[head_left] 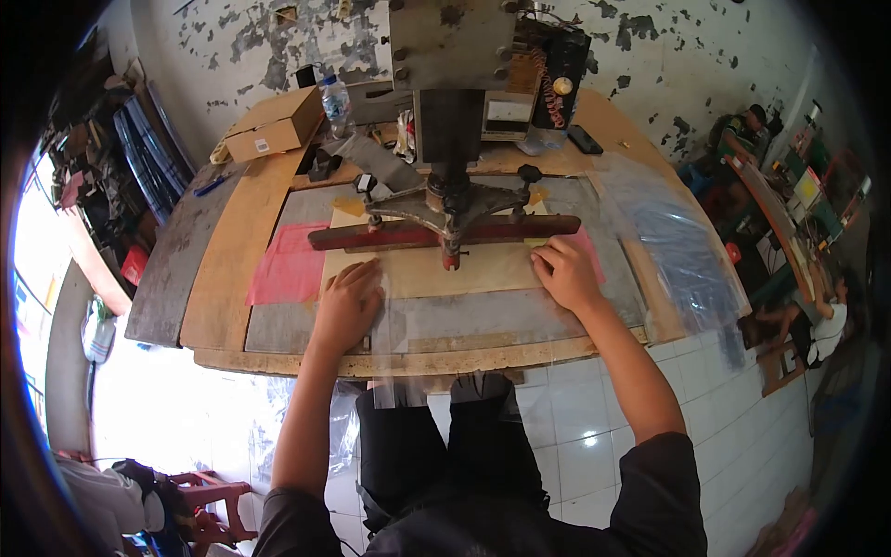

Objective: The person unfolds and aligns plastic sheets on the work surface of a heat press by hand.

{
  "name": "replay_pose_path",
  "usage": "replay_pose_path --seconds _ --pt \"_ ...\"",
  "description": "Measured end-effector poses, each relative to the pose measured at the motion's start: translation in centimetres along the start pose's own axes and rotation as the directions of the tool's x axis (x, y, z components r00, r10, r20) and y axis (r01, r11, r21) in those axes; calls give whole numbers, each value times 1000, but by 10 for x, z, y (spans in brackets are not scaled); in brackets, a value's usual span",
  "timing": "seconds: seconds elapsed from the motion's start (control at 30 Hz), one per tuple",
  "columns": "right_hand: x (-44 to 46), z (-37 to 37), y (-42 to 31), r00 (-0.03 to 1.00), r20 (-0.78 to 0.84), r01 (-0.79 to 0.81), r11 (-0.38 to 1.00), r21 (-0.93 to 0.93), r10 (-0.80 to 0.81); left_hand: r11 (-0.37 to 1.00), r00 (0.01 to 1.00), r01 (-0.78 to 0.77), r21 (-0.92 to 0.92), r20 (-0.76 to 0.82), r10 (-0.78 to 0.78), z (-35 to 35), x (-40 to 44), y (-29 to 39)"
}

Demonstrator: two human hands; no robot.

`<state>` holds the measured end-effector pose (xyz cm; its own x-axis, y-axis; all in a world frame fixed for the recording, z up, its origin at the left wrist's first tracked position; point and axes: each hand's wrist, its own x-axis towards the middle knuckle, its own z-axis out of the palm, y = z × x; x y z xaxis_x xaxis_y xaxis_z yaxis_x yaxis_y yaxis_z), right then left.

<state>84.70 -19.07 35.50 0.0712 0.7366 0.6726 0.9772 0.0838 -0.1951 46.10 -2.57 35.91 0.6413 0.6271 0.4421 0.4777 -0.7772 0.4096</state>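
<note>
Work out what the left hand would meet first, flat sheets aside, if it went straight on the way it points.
Probably the long dark-red bar on the press, just ahead of the left hand; the bar's height is unclear, so the hand might pass underneath instead.

The top of the press (453,46) is cut off by the upper edge. The clear plastic (399,320) between the hands is so see-through that its outline cannot be fully traced, and whether the left hand (351,302) or right hand (568,273) grips it is unclear. The tan sheet (464,276) hides whether the pink material (286,267) is one piece. Print on the box (269,125) is too small to read. The table (232,288) hides the lower legs.
</note>
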Motion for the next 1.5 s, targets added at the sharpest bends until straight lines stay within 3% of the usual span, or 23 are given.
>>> replay_pose_path --seconds 0.57,0.9,1.5 --pt "2 1 -3 997 53 -57 995 86 53 1000 1000 -18 -2 17 18 -5 -1 -3" --pt "5 -1 -6 1000 14 12 1000 27 -12 999 999 -39 -7 -20 38 1 -2 -12" --pt "3 3 -4 1000 24 -21 998 54 20 1000 1000 -22 0 1 22 -3 -4 -7"
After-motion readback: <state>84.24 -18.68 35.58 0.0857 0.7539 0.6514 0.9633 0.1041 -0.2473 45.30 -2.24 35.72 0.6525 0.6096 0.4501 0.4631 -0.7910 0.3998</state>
